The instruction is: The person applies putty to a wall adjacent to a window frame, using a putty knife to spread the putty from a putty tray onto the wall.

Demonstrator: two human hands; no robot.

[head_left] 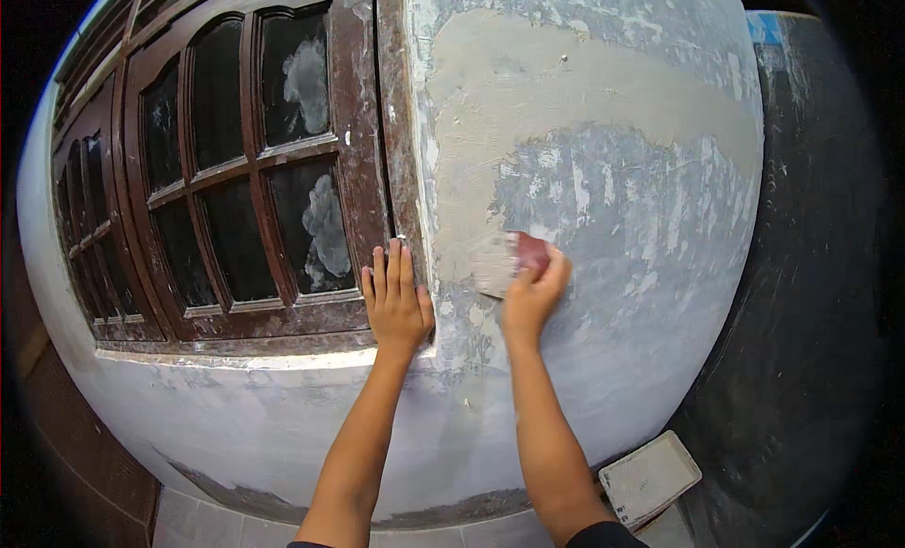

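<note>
In my right hand [537, 298] is a putty knife [531, 252] with a dark red grip, its edge pressed to the wall. Pale putty around the blade makes its outline hard to tell. A beige coat of putty [603, 76] spreads over the upper wall and down beside the window. Below and right of it, the grey wall [622, 199] shows white patchy streaks. My left hand [396, 303] rests flat, fingers stretched upward, on the lower right corner of the brown wooden window frame [363, 171]. Nothing is in that hand.
The window has dark panes [226, 232], some smeared white, and a white sill [273, 361] under it. A pale rectangular tray [693, 463] stands low at the right, near the floor tiles [217, 524]. A dark wall [811, 265] borders the right side.
</note>
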